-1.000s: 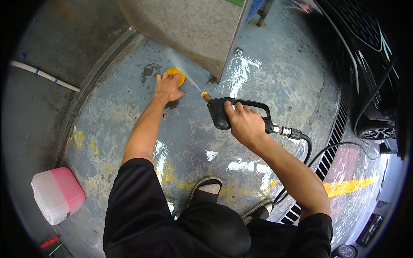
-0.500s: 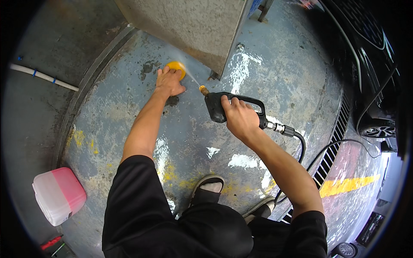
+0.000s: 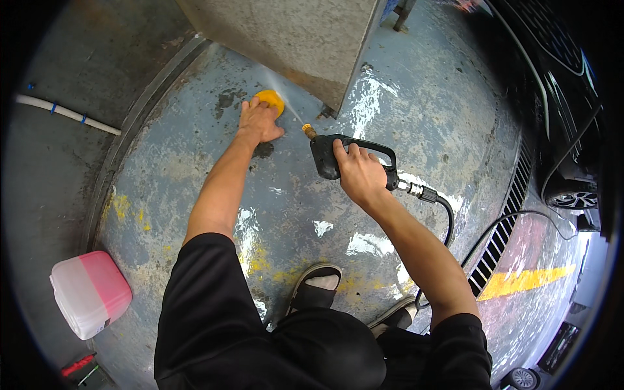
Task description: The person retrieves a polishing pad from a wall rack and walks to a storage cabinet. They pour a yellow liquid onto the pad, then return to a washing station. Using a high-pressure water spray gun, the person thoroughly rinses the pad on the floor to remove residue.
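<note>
In my left hand is a round yellow pad, gripped by its edge with the fingers curled over it. My right hand is wrapped round the handle of a black pressure washer gun. The gun's brass nozzle points up and left at the pad. A fine white spray leaves it and passes over the pad's right side. From the back of the gun, a black hose runs down past my right forearm. The pad's underside is hidden.
A grey slab-like block stands just beyond the pad. A canister of pink liquid sits at the left by the wall. To the right are a floor drain grate and a black car. The painted floor looks wet in places.
The pad has turned slightly in my left hand and shifted a little to the right in the picture. The spray continues, and the gun is almost where it was.
</note>
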Tool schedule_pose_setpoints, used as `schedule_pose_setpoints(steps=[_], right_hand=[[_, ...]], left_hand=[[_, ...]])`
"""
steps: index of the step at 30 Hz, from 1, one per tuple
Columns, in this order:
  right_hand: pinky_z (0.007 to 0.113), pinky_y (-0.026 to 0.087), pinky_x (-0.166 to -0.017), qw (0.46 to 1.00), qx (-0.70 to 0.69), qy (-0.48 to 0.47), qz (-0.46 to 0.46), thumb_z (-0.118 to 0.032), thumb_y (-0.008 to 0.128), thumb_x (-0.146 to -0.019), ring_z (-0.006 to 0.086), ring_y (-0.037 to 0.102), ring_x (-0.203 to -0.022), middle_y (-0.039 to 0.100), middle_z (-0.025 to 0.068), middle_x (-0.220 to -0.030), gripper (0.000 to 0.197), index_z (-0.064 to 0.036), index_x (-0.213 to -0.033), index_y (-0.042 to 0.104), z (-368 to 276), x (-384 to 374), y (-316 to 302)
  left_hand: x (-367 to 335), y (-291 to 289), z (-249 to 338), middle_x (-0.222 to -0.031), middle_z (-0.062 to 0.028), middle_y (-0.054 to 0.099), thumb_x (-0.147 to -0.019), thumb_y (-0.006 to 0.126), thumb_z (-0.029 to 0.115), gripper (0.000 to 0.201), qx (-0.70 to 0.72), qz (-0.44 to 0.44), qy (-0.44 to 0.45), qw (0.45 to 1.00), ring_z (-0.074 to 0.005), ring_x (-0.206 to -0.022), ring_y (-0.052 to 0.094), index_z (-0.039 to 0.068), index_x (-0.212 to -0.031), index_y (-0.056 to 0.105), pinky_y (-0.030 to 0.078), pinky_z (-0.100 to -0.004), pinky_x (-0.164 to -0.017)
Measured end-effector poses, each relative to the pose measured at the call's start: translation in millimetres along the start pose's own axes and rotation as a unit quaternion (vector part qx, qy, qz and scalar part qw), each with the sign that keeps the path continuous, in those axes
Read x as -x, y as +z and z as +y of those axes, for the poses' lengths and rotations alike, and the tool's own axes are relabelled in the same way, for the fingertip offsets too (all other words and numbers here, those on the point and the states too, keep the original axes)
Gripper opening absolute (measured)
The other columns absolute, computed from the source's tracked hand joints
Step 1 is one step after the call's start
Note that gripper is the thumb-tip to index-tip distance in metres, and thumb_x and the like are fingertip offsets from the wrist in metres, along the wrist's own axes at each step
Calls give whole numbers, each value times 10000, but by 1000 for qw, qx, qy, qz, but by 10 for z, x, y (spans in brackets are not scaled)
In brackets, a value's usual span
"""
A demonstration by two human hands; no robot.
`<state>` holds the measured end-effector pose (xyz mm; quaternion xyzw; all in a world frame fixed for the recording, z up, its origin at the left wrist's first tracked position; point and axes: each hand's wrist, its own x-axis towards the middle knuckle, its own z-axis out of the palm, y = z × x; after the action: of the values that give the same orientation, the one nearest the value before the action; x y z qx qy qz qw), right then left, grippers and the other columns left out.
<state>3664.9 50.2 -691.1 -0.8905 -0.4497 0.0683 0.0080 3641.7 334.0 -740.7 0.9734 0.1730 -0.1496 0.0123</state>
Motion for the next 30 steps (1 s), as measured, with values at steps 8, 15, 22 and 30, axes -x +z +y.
schedule_pose_setpoints(steps=[8,15,22,30], right_hand=[[407,554,-844,1000,-3,10,8,-66,578,-875,324,660,-1021,635,164,-1095,529,-29,-1391,467,-67,-93,129],[424,540,-846,1000,-15,10,17,-54,581,-855,325,660,-992,627,165,-1063,560,-49,-1401,458,-121,-80,219],[412,553,-852,1000,-20,13,7,-66,569,-876,322,664,-1024,636,172,-1095,531,-28,-1395,463,-116,-103,120],[416,552,-854,999,-28,10,18,-55,572,-866,327,664,-1006,633,176,-1071,545,-28,-1398,455,-108,-105,146]], left_hand=[[26,-42,-8,-1305,-91,571,-762,710,494,427,-35,-51,26,998,-266,-1278,403,170,-1032,776,307,-426,-997],[49,-1,-43,-1273,-91,533,-741,747,483,319,-22,-63,24,997,-274,-1260,399,238,-945,760,303,-416,-983],[53,-28,-35,-1246,-93,528,-726,757,482,324,-29,-74,31,996,-277,-1260,400,236,-937,744,308,-416,-973],[43,-47,-24,-1302,-109,529,-733,744,535,450,-50,-82,38,995,-281,-1273,404,241,-1073,757,305,-421,-994]])
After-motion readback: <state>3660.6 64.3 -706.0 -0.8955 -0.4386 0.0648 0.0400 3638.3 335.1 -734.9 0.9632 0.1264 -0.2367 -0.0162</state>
